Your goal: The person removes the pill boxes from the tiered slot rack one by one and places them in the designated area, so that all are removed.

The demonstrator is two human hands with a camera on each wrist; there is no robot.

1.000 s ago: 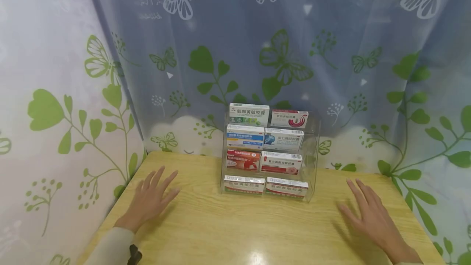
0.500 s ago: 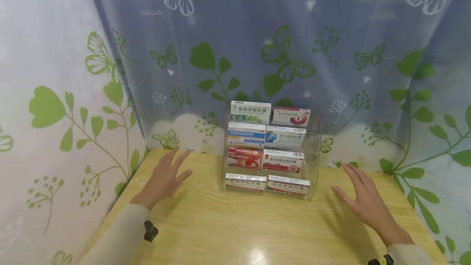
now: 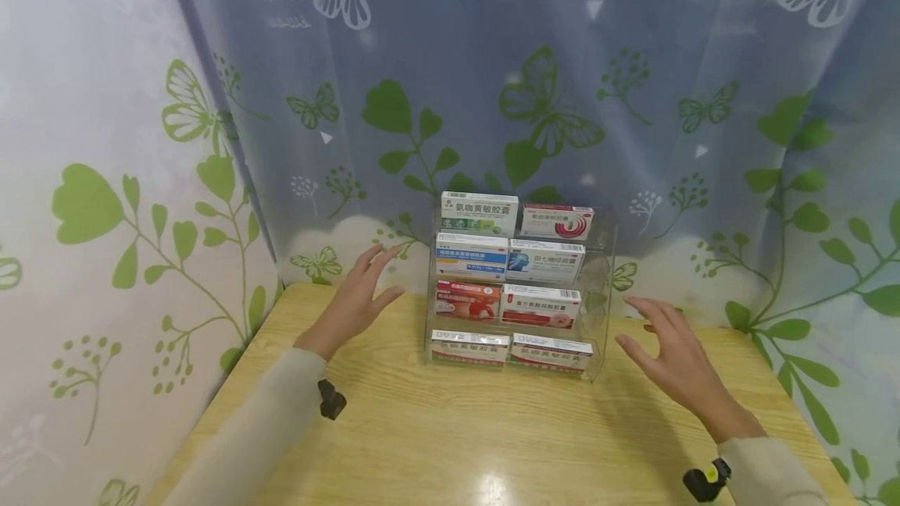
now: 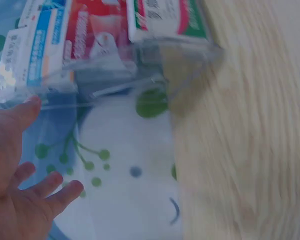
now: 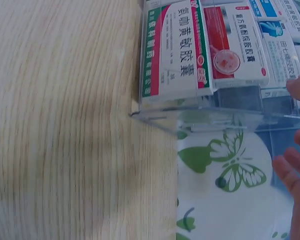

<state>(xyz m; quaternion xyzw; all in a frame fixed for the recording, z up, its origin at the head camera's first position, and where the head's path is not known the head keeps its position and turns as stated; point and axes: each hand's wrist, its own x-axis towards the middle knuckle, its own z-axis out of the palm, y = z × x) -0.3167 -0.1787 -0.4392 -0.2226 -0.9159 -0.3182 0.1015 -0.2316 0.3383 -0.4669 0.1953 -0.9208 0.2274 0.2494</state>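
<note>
A clear plastic tiered display rack [image 3: 598, 326] stands on the table, carrying several medicine boxes in pairs on its steps. A white-and-green box [image 3: 480, 213] and a white-and-red box [image 3: 555, 223] fill the top tier; an orange-red box [image 3: 467, 301] sits lower left. To the rack's left, my left hand [image 3: 355, 303] is raised with fingers extended, holding nothing. My right hand [image 3: 671, 350] is at the rack's right, fingers spread and slightly bent, also holding nothing. In the right wrist view the rack's side wall [image 5: 230, 117] lies beside the fingers.
The light wooden table [image 3: 450, 436] reaches back to a patterned curtain [image 3: 450, 61] close behind the rack. Another curtain side [image 3: 126, 139] borders the table on the left. Black wrist devices [image 3: 332, 400] show on both sleeves.
Both hands have moved inward toward the rack, the left one rightward and forward, the right one leftward. The rack and its boxes keep their place on the table.
</note>
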